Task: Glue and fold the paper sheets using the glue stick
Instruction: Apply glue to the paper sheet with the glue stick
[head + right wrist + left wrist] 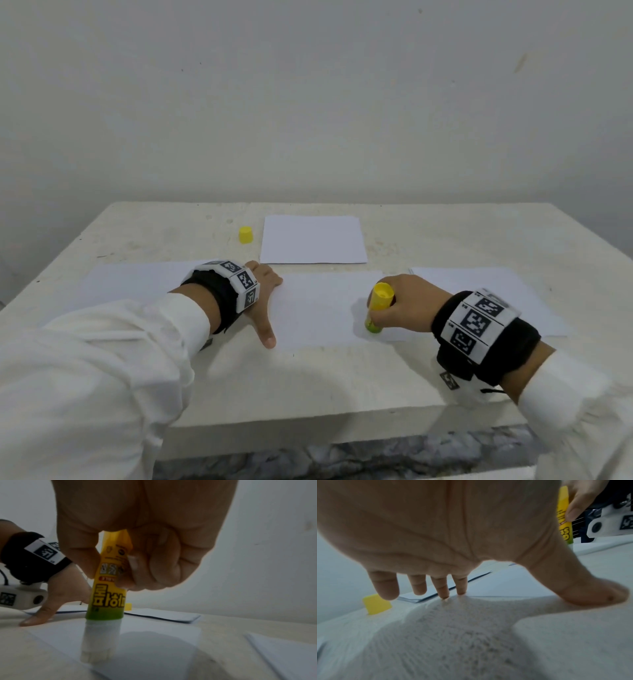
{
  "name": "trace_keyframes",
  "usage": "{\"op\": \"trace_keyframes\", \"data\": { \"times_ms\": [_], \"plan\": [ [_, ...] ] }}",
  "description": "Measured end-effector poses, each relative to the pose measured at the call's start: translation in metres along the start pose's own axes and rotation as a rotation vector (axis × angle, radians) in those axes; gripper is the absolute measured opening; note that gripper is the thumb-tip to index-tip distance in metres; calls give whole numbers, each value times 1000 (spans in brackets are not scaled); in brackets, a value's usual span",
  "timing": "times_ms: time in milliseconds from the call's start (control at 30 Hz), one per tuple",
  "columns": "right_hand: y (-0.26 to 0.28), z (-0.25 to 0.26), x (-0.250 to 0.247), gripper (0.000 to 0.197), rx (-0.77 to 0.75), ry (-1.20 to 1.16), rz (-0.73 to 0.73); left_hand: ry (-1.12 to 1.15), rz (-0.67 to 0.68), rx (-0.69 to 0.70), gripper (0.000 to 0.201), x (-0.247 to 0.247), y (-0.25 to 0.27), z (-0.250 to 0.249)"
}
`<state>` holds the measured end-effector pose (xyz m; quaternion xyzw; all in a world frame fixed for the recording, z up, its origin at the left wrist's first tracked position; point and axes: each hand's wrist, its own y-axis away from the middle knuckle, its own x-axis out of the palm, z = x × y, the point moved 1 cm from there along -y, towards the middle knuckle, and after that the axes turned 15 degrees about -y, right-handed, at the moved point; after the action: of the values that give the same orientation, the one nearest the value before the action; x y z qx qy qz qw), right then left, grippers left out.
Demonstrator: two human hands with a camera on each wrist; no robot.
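Observation:
A white paper sheet (318, 308) (154, 649) lies flat in the middle of the table. My left hand (266, 291) (436, 527) presses its left edge with straight fingers (444, 589), the thumb (269, 337) spread toward me. My right hand (404, 305) (145, 540) grips the yellow and green glue stick (376, 308) (109, 588) (564, 517) upright. The stick's white glue end (101, 642) touches the sheet near its right front part. The stick's yellow cap (246, 235) (376, 603) stands apart at the back.
A smaller folded white paper (313, 240) (164, 615) lies behind the middle sheet, just right of the cap. More white sheets lie at the left (137, 284) and at the right (496, 294) (283, 655). The pale table (308, 383) ends at a front edge near me.

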<state>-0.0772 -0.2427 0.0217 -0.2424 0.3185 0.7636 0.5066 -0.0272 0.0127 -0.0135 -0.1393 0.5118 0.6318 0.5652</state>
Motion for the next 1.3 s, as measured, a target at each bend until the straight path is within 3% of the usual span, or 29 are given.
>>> {"op": "trace_keyframes", "data": {
  "times_ms": [167, 300, 567, 767, 967, 1300],
  "plan": [
    [-3, -18, -25, 24, 59, 15, -37, -11, 0, -7, 126, -5, 0, -4],
    [-36, -15, -42, 25, 93, -15, -191, 35, 12, -28, 136, -6, -2, -5],
    [-89, -13, -36, 33, 178, -33, -215, 34, 39, -48, 112, -25, -5, -16],
    [-98, -16, -39, 34, 150, 5, -179, 170, -105, 76, 99, -66, -29, -75],
    [-89, -15, -43, 31, 67, 54, -104, 112, 21, -7, 101, -80, -44, -98],
    [-18, -24, -43, 22, -2, 63, 141, 185, 16, -36, 100, -76, -38, -98]
  ]
}}
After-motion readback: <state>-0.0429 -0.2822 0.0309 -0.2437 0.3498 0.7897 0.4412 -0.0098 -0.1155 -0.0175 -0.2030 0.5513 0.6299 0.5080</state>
